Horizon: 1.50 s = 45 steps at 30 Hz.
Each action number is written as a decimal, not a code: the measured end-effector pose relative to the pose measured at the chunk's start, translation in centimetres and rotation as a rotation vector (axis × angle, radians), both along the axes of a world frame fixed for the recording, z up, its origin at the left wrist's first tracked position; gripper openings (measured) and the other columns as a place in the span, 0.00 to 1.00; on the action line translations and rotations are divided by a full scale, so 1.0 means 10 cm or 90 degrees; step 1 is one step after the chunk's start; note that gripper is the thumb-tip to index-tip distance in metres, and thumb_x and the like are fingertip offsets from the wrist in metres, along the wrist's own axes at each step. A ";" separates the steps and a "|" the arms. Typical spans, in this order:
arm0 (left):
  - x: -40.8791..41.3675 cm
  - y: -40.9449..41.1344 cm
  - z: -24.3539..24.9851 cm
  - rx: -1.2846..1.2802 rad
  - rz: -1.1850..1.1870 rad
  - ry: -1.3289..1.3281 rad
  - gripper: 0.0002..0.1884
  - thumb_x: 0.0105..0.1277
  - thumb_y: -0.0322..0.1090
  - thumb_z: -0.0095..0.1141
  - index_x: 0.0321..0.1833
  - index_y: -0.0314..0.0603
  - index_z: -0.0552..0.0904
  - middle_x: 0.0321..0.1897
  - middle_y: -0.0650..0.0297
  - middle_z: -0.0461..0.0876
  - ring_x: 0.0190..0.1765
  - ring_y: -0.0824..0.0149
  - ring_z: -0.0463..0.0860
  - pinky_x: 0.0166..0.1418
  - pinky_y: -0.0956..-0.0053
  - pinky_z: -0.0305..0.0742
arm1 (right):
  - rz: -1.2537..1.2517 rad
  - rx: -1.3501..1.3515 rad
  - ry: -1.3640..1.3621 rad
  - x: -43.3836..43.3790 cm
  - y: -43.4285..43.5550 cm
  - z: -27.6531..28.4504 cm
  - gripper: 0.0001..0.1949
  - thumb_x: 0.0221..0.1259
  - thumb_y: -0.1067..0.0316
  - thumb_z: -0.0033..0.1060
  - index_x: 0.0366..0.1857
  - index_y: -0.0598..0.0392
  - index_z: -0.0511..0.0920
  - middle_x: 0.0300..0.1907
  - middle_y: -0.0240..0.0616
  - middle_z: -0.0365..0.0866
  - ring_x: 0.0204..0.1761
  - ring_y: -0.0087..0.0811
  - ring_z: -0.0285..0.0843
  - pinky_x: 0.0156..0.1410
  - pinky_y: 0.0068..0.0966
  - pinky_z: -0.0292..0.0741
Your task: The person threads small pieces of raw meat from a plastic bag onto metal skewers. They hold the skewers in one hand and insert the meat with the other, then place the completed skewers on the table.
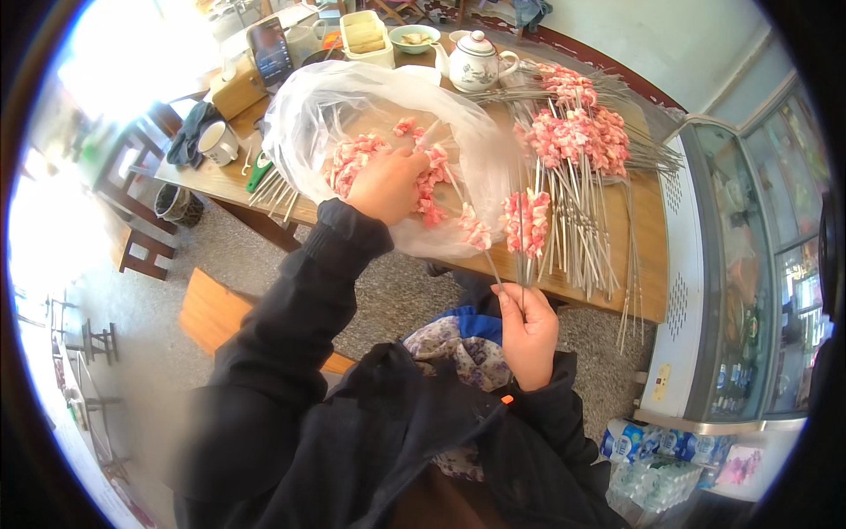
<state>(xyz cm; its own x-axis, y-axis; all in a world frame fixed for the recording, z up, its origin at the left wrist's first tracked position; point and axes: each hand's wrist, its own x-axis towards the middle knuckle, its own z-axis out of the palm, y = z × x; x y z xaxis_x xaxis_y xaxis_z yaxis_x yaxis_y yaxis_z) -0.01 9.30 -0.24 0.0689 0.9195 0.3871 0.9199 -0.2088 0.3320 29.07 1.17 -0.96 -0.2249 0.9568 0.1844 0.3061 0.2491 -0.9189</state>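
Note:
My left hand is among raw pink meat pieces inside a large clear plastic bag. Its fingertips are partly hidden, so whether they pinch a piece does not show. Near the table's front edge, my right hand grips the lower ends of several thin metal skewers. One slanted skewer carries a short cluster of meat and points into the bag. Beside it, upright skewers bear a fuller band of meat.
Loaded skewers are heaped on the wooden table's right side. A teapot, phone, mug and green-handled tool stand or lie around the bag. A glass-doored display fridge is at right, a wooden stool at left.

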 end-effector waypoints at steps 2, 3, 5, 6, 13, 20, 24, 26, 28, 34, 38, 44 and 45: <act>-0.01 -0.02 0.00 -0.034 0.028 -0.059 0.09 0.63 0.26 0.58 0.46 0.40 0.85 0.35 0.54 0.85 0.41 0.52 0.86 0.47 0.60 0.80 | 0.004 -0.013 -0.015 0.03 -0.01 -0.01 0.08 0.75 0.73 0.61 0.48 0.63 0.87 0.38 0.36 0.84 0.39 0.23 0.79 0.47 0.21 0.74; 0.01 -0.07 0.10 -0.063 0.038 -0.125 0.09 0.63 0.26 0.58 0.45 0.39 0.84 0.33 0.55 0.85 0.39 0.55 0.86 0.46 0.62 0.80 | -0.001 -0.006 -0.014 0.04 0.00 -0.01 0.08 0.75 0.73 0.61 0.47 0.63 0.87 0.38 0.36 0.84 0.39 0.23 0.79 0.47 0.21 0.74; 0.03 -0.15 0.22 -0.083 0.060 -0.256 0.08 0.63 0.25 0.57 0.44 0.38 0.85 0.31 0.57 0.86 0.36 0.63 0.86 0.43 0.68 0.80 | -0.005 0.008 -0.004 0.04 0.00 -0.02 0.08 0.75 0.73 0.61 0.47 0.63 0.87 0.38 0.36 0.84 0.39 0.23 0.79 0.47 0.21 0.74; 0.02 -0.19 0.25 -0.072 0.071 -0.325 0.08 0.62 0.24 0.57 0.43 0.37 0.85 0.31 0.59 0.86 0.36 0.66 0.86 0.42 0.71 0.79 | -0.005 0.004 0.009 0.03 0.01 -0.04 0.08 0.75 0.73 0.61 0.47 0.63 0.87 0.37 0.36 0.83 0.39 0.23 0.79 0.47 0.21 0.74; -0.16 -0.30 0.17 -0.104 -0.008 -0.399 0.09 0.67 0.25 0.55 0.46 0.35 0.86 0.36 0.58 0.85 0.40 0.68 0.83 0.46 0.71 0.78 | 0.021 -0.012 0.004 0.00 0.02 -0.05 0.08 0.75 0.73 0.61 0.48 0.63 0.87 0.38 0.35 0.83 0.39 0.24 0.79 0.47 0.21 0.74; 0.07 -0.16 0.08 0.056 0.056 0.030 0.12 0.63 0.27 0.56 0.48 0.36 0.85 0.40 0.48 0.84 0.47 0.40 0.82 0.54 0.49 0.77 | -0.003 -0.017 0.004 0.02 0.03 -0.02 0.08 0.73 0.75 0.62 0.48 0.66 0.86 0.41 0.44 0.88 0.41 0.32 0.87 0.49 0.24 0.80; 0.19 -0.08 0.07 0.071 0.067 -0.069 0.07 0.67 0.29 0.55 0.42 0.38 0.84 0.39 0.49 0.85 0.45 0.42 0.84 0.51 0.50 0.77 | -0.004 0.004 0.004 0.05 0.02 -0.03 0.08 0.74 0.75 0.61 0.48 0.65 0.86 0.41 0.41 0.87 0.42 0.28 0.85 0.49 0.23 0.78; 0.22 0.00 0.07 0.032 0.103 -0.044 0.06 0.67 0.31 0.56 0.41 0.37 0.82 0.38 0.48 0.85 0.45 0.42 0.84 0.50 0.49 0.77 | -0.005 -0.009 0.009 0.06 0.02 -0.04 0.08 0.76 0.72 0.61 0.48 0.63 0.86 0.40 0.35 0.84 0.42 0.23 0.80 0.49 0.21 0.74; 0.29 0.02 0.09 0.018 0.131 -0.045 0.07 0.65 0.30 0.57 0.42 0.35 0.82 0.42 0.47 0.85 0.47 0.41 0.84 0.52 0.49 0.78 | -0.007 -0.025 0.026 0.05 0.01 -0.04 0.08 0.76 0.72 0.61 0.48 0.63 0.86 0.40 0.35 0.84 0.42 0.23 0.80 0.49 0.21 0.74; 0.21 0.10 -0.02 -0.002 0.139 -0.095 0.09 0.65 0.31 0.58 0.43 0.33 0.82 0.40 0.46 0.86 0.43 0.42 0.85 0.49 0.52 0.81 | 0.000 -0.021 0.018 0.06 0.01 -0.05 0.08 0.76 0.73 0.60 0.48 0.63 0.87 0.39 0.34 0.84 0.41 0.22 0.79 0.48 0.21 0.74; 0.09 0.10 -0.05 -0.026 0.100 -0.352 0.07 0.68 0.29 0.57 0.45 0.33 0.81 0.38 0.49 0.88 0.39 0.52 0.87 0.47 0.63 0.83 | -0.005 -0.013 0.027 0.07 0.02 -0.08 0.07 0.76 0.73 0.60 0.47 0.63 0.87 0.39 0.33 0.83 0.40 0.22 0.78 0.48 0.21 0.74; 0.04 0.05 0.14 -0.217 -0.051 -1.067 0.05 0.76 0.27 0.52 0.47 0.36 0.81 0.43 0.58 0.87 0.43 0.67 0.87 0.49 0.72 0.84 | 0.004 -0.027 0.018 0.06 0.02 -0.05 0.07 0.76 0.73 0.61 0.47 0.63 0.87 0.39 0.34 0.84 0.40 0.22 0.79 0.48 0.21 0.74; 0.03 0.03 0.14 -0.213 -0.062 -1.078 0.05 0.77 0.28 0.52 0.48 0.36 0.81 0.43 0.59 0.87 0.43 0.67 0.87 0.50 0.72 0.84 | 0.003 -0.024 0.023 0.06 0.02 -0.05 0.07 0.76 0.73 0.61 0.47 0.63 0.87 0.39 0.34 0.84 0.40 0.22 0.79 0.48 0.21 0.74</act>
<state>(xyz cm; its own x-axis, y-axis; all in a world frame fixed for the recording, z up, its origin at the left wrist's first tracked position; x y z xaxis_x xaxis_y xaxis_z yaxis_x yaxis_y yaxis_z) 0.31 9.61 1.17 -0.1243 0.9862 -0.1091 -0.4796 0.0366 0.8767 29.66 1.37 -1.48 -0.2230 0.9622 0.1562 0.2710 0.2152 -0.9382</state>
